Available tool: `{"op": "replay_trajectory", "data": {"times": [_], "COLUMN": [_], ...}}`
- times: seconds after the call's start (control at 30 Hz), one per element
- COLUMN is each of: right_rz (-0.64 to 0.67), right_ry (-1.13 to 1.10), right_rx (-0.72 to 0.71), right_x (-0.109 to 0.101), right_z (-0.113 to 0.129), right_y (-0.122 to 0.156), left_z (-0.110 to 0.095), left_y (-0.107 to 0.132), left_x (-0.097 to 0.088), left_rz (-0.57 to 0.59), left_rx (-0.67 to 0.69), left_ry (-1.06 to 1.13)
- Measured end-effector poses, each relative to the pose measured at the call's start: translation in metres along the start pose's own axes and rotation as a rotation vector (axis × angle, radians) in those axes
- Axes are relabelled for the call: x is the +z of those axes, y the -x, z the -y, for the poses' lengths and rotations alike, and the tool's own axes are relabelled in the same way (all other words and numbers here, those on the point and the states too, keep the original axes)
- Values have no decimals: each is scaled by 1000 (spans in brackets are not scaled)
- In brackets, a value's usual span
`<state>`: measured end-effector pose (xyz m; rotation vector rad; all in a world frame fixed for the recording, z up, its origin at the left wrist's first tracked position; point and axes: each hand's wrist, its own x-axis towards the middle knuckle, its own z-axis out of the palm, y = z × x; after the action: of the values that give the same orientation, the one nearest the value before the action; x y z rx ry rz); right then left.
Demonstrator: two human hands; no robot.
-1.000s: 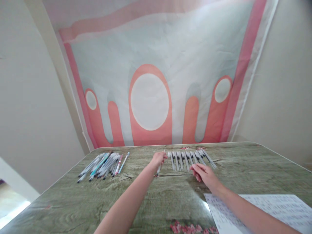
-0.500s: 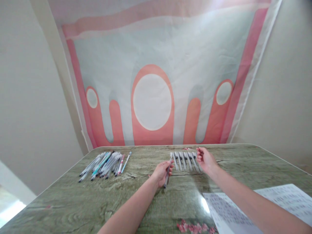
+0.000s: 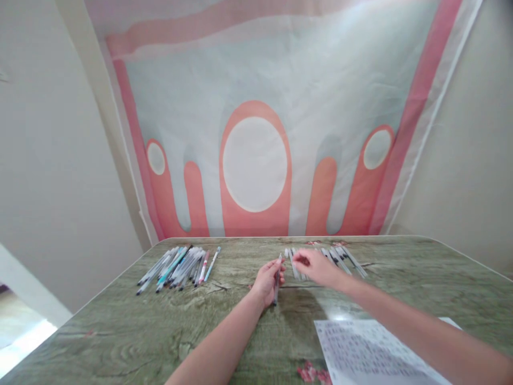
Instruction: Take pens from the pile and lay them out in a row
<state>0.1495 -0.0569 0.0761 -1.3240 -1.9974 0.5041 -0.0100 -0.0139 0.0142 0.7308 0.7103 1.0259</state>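
Holding one dark pen [image 3: 277,275] in my left hand [image 3: 266,280]: grip closed round the barrel, with the pen lying lengthwise away from me, low over the surface [image 3: 120,331].

Item, right hand [image 3: 316,266]: just beside the left, fingers curled over the left end of the row of pens [image 3: 347,258]. I cannot tell whether this grip is holding a pen or is only resting on them.

Item, row of pens: pale barrels with dark parts, laid side by side near the far edge, right of centre. The part under my right hand is hidden.

Item, loose heap of pens [image 3: 178,264]: far left of the surface, well apart from both hands. They are mostly grey and white, with a teal one and a pink one among them, all slanting the same way.

Item, printed sheet [image 3: 368,353]: white, covered in small print, lying near me under my right forearm.

Item, cloth hanging [image 3: 256,107]: pink, white and pale grey, on the wall behind the far edge.
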Motion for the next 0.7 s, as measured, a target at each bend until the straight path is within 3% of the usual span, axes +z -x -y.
{"op": "replay_trajectory", "data": {"times": [0.07,0.13,0.2,0.3,0.5,0.6,0.7], "right_rz": [120,160,223,269,41,-17,-26], "right_ry": [329,532,608,621,694,709,737], "right_rx": [-14,58,117,255,411,503,549], "right_x": [0,0,0,-9,-61,-90,-109], "right_z": [13,18,10,-21,-120,-168,-199], "right_y": [47,97,141,186,221,220,207], "left_z": [1,1,1,0,-3,-2,-2], "left_y": [-1,-2,-2,-1,-1,-2,-1], "left_x": [-1,-1,0,2,4,4,3], "left_rz": [-15,-16,-13,-13,-21,-22,-1], "left_rx": [-7,-5,3,1,-5,-7,-3], "left_ry": [0,-1,-6,-24,-46,-54,-54]}}
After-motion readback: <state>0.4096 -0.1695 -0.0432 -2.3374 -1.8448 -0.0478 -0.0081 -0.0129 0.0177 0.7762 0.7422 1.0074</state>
